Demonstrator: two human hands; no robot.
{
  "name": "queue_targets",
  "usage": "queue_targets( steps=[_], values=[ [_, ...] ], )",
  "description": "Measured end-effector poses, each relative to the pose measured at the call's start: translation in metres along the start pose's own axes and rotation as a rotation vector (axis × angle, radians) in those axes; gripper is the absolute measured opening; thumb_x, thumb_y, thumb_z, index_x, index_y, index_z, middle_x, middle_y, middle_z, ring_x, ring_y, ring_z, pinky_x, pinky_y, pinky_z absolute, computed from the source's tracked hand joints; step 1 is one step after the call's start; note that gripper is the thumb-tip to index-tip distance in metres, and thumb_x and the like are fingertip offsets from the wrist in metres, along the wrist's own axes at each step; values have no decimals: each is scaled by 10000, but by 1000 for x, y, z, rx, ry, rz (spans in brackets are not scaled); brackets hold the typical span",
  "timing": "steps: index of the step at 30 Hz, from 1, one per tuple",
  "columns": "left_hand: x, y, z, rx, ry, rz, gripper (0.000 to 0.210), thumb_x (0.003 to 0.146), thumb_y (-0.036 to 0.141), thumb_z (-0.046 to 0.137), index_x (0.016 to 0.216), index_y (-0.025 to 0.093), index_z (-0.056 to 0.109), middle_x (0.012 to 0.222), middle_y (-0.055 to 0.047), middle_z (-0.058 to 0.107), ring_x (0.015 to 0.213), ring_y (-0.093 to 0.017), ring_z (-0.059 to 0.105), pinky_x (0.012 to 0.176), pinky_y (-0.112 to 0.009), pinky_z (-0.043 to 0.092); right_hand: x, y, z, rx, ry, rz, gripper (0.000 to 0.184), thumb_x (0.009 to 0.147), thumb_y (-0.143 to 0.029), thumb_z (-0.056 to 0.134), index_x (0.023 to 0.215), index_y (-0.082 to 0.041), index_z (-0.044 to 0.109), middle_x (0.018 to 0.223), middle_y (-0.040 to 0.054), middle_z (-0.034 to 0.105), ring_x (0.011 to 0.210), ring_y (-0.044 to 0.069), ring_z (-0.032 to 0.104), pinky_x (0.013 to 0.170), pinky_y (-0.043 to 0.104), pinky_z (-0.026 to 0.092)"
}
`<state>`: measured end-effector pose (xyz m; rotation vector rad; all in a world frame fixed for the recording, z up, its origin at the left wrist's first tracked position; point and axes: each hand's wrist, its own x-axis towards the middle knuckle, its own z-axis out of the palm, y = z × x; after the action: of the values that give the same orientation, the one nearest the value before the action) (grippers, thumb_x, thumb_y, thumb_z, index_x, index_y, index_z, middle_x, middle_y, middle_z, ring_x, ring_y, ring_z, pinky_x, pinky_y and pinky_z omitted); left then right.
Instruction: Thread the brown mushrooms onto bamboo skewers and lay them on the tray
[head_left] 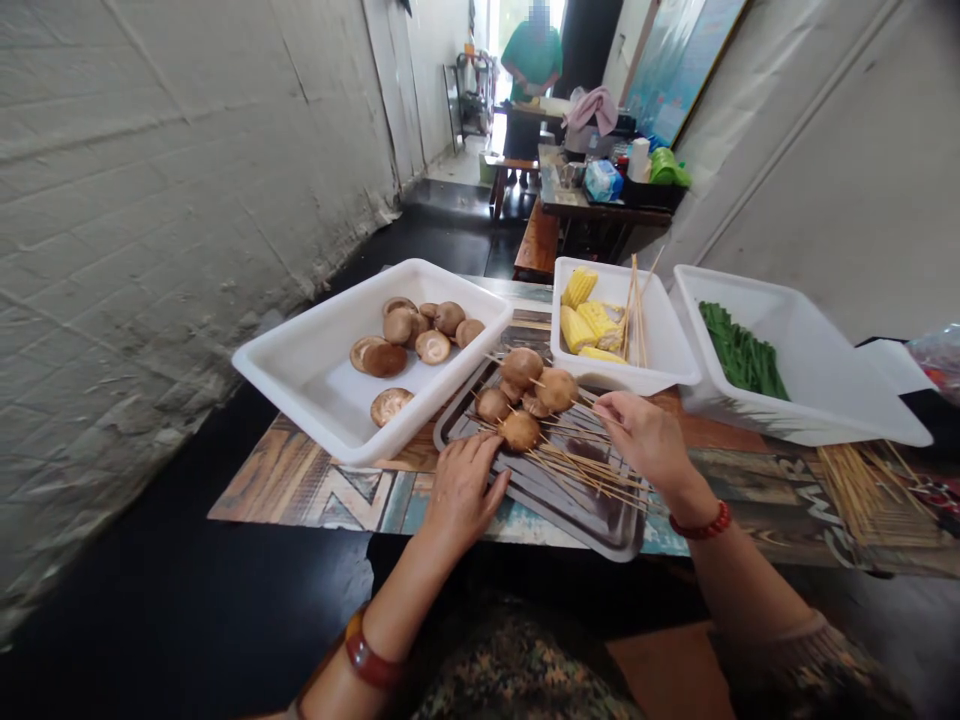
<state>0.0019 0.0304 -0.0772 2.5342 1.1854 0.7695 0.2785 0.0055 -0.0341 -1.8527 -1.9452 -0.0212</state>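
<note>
My right hand (646, 440) pinches the bare end of a mushroom skewer (556, 389), its brown cap pointing left over a grey metal tray (624, 540). Several more mushroom skewers (519, 431) lie on that tray, caps at the left and bamboo sticks fanned to the lower right. My left hand (463, 492) rests by the tray's left side with its fingers stretched out and thumb apart; the fingertips are close to the nearest mushroom and stick tips. Left of the tray, a white bin (292, 365) holds loose mushrooms (400, 326).
Behind the tray, a white bin (637, 378) contains corn pieces (598, 322) and upright sticks (636, 315). To its right, another white bin (821, 405) holds green vegetables (741, 350). Loose bamboo sticks (862, 495) lie far right. A person (532, 60) stands beyond a cluttered table.
</note>
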Motion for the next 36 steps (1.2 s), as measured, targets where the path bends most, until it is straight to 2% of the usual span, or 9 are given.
queue_targets(
  steps=[4,8,11,13,16,18,20,29,36],
  values=[
    [-1,1,0,1,-17,7,316,885,221,577,1198,176,561,1217,-116,648,1099,-291,573,960,-473,434,-7,-11,8,-28,-44,-49,185,965,-265,497,938,-213,673,866,62,731,768,233,674,671,316,469],
    [-1,1,-1,-13,-14,6,272,891,217,573,1161,185,578,1228,-108,644,1114,-282,568,960,-463,432,-13,-19,4,-49,-33,-85,247,940,-269,555,1161,-198,639,1049,110,714,941,278,657,805,385,496],
    [-3,0,0,-22,2,11,267,896,227,572,1160,185,584,1223,-108,645,1113,-279,570,953,-455,436,-21,-27,-10,-50,117,-127,334,938,-310,586,1254,-205,604,1183,132,661,1071,306,607,906,449,478],
    [-4,-1,1,-28,22,22,258,899,229,572,1153,185,590,1218,-107,648,1105,-276,571,952,-453,437,-29,-33,-16,-39,226,-141,213,961,-285,559,1132,-214,664,1080,114,686,1004,284,626,881,431,490],
    [-5,-2,3,-30,56,31,251,891,220,583,1139,183,600,1201,-104,657,1086,-272,578,948,-453,441,-41,-44,-12,40,109,-236,188,991,-226,505,977,-206,692,944,79,720,898,233,664,831,371,515],
    [-6,-3,4,-33,69,35,255,885,217,590,1137,188,605,1195,-102,660,1078,-270,584,946,-451,445,-48,-49,-2,15,5,-239,197,990,-218,504,1069,-171,678,1035,103,731,950,245,670,872,390,514],
    [-6,-3,5,-39,76,41,264,881,215,595,1144,195,607,1201,-99,659,1079,-269,587,950,-451,447,-50,-51,9,-47,-26,-185,245,975,-224,526,1164,-128,650,1138,147,714,1025,277,656,908,423,507],
    [-8,-4,6,-39,80,50,273,891,227,587,1160,181,596,1198,-108,659,1099,-279,582,964,-466,451,-43,-55,29,-82,-63,-115,336,911,-212,603,1237,-129,614,1084,149,683,1035,309,620,910,448,511],
    [-8,-4,6,-48,98,54,271,891,224,592,1158,174,594,1191,-111,665,1102,-285,587,963,-471,458,-48,-66,19,-24,-97,-143,316,908,-180,594,1221,-144,612,1088,125,658,1008,270,631,897,400,532]
  ],
)
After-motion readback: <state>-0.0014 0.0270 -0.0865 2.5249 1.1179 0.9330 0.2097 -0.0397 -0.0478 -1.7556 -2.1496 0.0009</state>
